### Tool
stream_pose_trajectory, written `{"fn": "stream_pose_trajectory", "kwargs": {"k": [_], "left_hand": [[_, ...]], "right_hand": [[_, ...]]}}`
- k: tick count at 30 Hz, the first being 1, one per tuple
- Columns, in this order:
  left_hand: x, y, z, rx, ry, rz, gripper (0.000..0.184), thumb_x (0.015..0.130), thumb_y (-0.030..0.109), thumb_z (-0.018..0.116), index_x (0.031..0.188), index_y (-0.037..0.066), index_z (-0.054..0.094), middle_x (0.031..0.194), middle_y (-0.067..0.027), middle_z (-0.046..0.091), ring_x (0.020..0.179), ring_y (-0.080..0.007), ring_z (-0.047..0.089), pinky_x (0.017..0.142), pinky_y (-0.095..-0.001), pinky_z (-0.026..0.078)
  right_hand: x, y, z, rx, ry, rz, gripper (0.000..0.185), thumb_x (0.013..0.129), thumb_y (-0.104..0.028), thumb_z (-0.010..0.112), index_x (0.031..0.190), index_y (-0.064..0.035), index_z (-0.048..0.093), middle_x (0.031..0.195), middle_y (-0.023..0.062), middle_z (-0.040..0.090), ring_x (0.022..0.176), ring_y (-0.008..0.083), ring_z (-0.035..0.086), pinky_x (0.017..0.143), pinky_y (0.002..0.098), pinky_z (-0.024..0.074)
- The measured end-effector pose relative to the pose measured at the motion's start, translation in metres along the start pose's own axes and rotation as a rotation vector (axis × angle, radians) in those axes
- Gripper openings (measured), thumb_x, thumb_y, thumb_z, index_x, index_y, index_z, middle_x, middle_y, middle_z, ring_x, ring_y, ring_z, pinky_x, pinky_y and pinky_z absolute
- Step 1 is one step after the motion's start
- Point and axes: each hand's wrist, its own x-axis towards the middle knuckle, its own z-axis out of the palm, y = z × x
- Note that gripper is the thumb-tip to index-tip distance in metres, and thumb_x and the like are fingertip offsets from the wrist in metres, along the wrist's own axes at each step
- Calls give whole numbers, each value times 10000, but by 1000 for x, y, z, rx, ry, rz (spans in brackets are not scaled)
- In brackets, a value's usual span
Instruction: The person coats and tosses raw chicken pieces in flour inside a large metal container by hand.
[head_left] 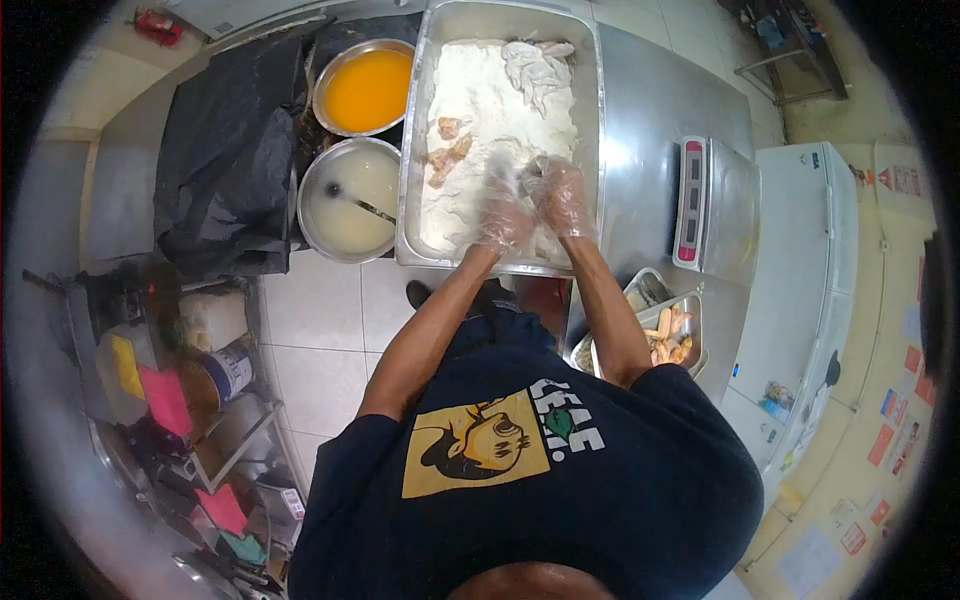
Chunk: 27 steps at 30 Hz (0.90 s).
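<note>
Both my hands wear clear plastic gloves and are down in a deep metal tray (412, 190) of white flour (475, 90). My left hand (505, 215) is in the flour near the tray's front; its fingers are smeared by motion and flour. Close beside it, my right hand (560, 197) has its fingers curled, and whatever they hold is hidden. Left of my hands, a few orange-brown pieces of raw meat (448, 160) lie on the flour. Several flour-coated pieces (538, 70) are heaped in the far right corner.
Left of the tray stand a bowl of orange liquid (368, 92) and a bowl of cloudy liquid (350, 190) with a ladle (365, 205). A scale (715, 205) stands right on the steel table (645, 100). Near my right elbow is a container of browned pieces (672, 335).
</note>
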Motion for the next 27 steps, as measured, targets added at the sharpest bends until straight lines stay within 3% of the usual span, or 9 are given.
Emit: {"fn": "stream_pose_trajectory", "kwargs": {"k": [2,6,9,12,13,15,16,19,27], "left_hand": [[-5,-1,2,-366,-28,30,828,717,170,609,1333,-66,109,1265,-324,328,1120,-380,422,979,-393,312],[-10,18,-31,-569,11,-196,872,691,105,607,1325,-97,43,1230,-343,356,1081,-400,445,959,-422,316],[-9,8,-21,-421,-137,-239,785,732,132,539,1307,-137,76,1214,-361,356,1090,-406,433,954,-423,317],[-6,-42,45,528,297,119,551,709,181,488,1152,-140,427,1125,-369,429,890,-418,548,779,-411,439],[-14,-34,16,526,312,87,551,709,181,488,1152,-140,427,1125,-369,429,890,-418,548,779,-411,439],[-24,-14,-43,119,-109,-14,407,690,167,507,1035,-42,560,1030,-298,533,878,-380,564,776,-401,435],[-26,-20,-35,128,34,93,328,697,177,498,980,52,604,931,-196,604,856,-333,582,782,-402,429],[-20,-26,-14,48,61,31,330,709,182,485,993,56,598,949,-188,597,873,-325,573,791,-398,423],[-22,-33,4,-194,57,-28,342,758,200,435,1044,72,572,1024,-155,567,944,-292,539,829,-384,400]], "right_hand": [[5,21,-1,-528,40,-363,115,686,-115,602,726,-8,592,643,176,570,585,307,563,539,351,440],[1,-2,-2,-538,29,-267,130,694,-137,615,744,-17,607,638,163,582,583,302,573,544,349,444],[-4,-54,0,-637,72,-279,144,723,-162,617,785,-33,626,644,142,598,594,266,594,561,336,452],[0,-109,12,-490,114,-177,114,675,-92,621,769,-28,626,667,163,590,631,266,596,601,330,457],[3,-122,18,-421,82,-266,112,677,-70,618,780,-27,628,666,155,594,634,253,598,607,323,459],[13,-133,39,-354,19,-385,115,678,-49,616,790,-27,631,664,148,597,637,241,600,613,315,460],[23,-130,59,-303,-36,-458,114,677,-28,599,787,-24,629,658,144,599,641,257,600,614,316,461],[52,-115,128,-388,-200,-620,126,714,-138,649,764,-25,630,738,123,627,680,224,609,623,296,462],[80,-52,256,-657,-559,-721,56,661,-61,571,703,-37,599,723,201,594,718,339,591,654,372,462]]}}
